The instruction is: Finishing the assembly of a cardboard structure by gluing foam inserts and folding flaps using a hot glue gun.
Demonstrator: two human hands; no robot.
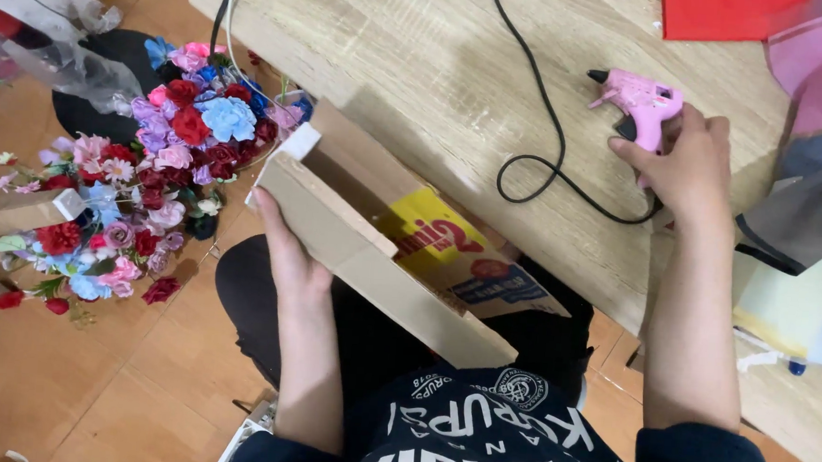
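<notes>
While a brown corrugated cardboard box (400,259) with a yellow printed inner flap is steadied on the lap, its open top turned toward the edge of the light wood-grain table (420,79), a pink plastic hot-glue gun (639,104) is being gripped on the tabletop. The left hand (288,252) is pressed flat against the near outer wall of the box, fingers spread along the cardboard and thumb hooked at the upper corner, where a small white block is seen. The right hand (686,167) is closed around the handle of the glue gun, whose black nozzle is pointed away from the box and whose black power cord (540,134) is looped across the table. No flower or trimming can be seen fixed to the cardboard, so the work is judged to be at an early stage, with gluing yet to be done on this piece. A heap of artificial fabric flowers (148,177) in red, pink, purple and blue is spread on the wooden floor (116,384) to the left, well apart from both hands. A red paper sheet (719,14) is laid at the far table edge.
</notes>
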